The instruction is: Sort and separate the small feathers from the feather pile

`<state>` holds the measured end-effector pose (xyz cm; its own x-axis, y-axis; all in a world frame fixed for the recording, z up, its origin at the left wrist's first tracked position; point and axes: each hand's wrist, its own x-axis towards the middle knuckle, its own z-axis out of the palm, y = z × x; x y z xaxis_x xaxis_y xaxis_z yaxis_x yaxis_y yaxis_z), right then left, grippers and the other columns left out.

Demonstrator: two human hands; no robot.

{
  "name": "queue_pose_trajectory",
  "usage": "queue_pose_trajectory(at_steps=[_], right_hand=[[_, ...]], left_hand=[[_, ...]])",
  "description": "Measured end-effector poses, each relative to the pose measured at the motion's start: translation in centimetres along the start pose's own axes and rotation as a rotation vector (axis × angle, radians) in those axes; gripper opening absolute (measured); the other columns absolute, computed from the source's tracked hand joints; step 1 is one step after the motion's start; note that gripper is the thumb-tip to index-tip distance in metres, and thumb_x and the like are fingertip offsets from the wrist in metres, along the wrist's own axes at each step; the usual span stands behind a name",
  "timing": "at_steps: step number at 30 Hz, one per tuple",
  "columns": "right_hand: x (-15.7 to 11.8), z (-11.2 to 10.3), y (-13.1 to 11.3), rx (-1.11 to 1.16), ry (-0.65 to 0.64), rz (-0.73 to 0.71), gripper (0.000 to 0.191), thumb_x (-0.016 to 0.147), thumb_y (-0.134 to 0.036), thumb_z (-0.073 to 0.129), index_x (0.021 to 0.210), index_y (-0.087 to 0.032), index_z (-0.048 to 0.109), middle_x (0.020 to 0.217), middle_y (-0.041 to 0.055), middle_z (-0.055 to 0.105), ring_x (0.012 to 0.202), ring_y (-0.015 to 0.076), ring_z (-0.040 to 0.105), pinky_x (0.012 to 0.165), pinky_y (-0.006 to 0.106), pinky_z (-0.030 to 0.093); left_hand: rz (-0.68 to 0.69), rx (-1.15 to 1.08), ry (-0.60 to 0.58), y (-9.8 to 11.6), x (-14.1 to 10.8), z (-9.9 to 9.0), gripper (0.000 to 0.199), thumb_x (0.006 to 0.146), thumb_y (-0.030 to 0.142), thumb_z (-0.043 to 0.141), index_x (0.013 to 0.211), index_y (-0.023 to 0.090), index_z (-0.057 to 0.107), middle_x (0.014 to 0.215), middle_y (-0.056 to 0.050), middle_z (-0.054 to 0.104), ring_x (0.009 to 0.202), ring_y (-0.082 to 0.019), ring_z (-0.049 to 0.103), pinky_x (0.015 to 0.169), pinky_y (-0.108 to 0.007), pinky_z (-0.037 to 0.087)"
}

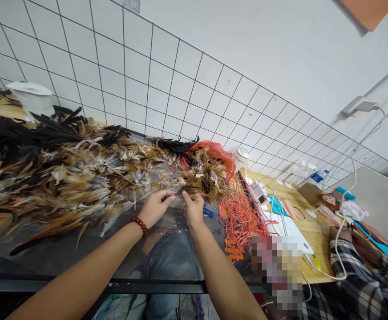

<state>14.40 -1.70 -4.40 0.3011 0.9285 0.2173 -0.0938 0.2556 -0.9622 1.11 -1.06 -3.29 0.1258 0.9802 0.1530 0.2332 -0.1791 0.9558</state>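
My left hand (156, 207), with a dark red bead bracelet (139, 226) on its wrist, is closed in a pinch of thumb and forefinger. Close beside it, my right hand (194, 208) pinches too, its fingertips against the edge of a bunch of brown feathers (208, 174). What either pinch holds is too small to make out. That bunch lies partly in a crumpled red plastic bag (217, 152). Leftward spreads a large heap of brown and white feathers (90, 173), with long black feathers (63, 129) behind. Just right of my right hand lies a small blue tool (209, 212).
Tangled red strings (240, 215) lie to the right, near a white charger (259, 192) and cables. A wire grid (167, 80) stands behind the table. A white spool (34, 95) is at the back left. On the far right sits another person in a plaid sleeve (350, 262).
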Motion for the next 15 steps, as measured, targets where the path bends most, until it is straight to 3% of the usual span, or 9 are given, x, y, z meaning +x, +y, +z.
queue_pose_trajectory(at_steps=[10,15], right_hand=[[-0.4,0.2,-0.1,-0.111,-0.060,-0.053,0.021,0.072,-0.036,0.062,0.074,-0.014,0.063,0.068,0.0018,0.062,0.064,0.0129,0.054,0.062,0.024,0.044],[0.4,0.0,-2.0,-0.213,-0.033,-0.103,0.025,0.075,-0.037,0.060,0.083,-0.014,0.064,0.072,0.0018,0.064,0.066,0.0131,0.055,0.064,0.024,0.045]], left_hand=[[0.016,0.042,-0.027,0.0,0.0,-0.2,0.025,0.069,0.039,0.057,0.075,0.017,0.068,0.069,-0.004,0.068,0.071,-0.022,0.061,0.070,-0.034,0.047],[-0.003,-0.098,0.046,-0.4,0.4,0.0,0.043,0.066,0.039,0.063,0.101,0.015,0.063,0.086,-0.007,0.068,0.067,-0.017,0.060,0.065,-0.031,0.048]])
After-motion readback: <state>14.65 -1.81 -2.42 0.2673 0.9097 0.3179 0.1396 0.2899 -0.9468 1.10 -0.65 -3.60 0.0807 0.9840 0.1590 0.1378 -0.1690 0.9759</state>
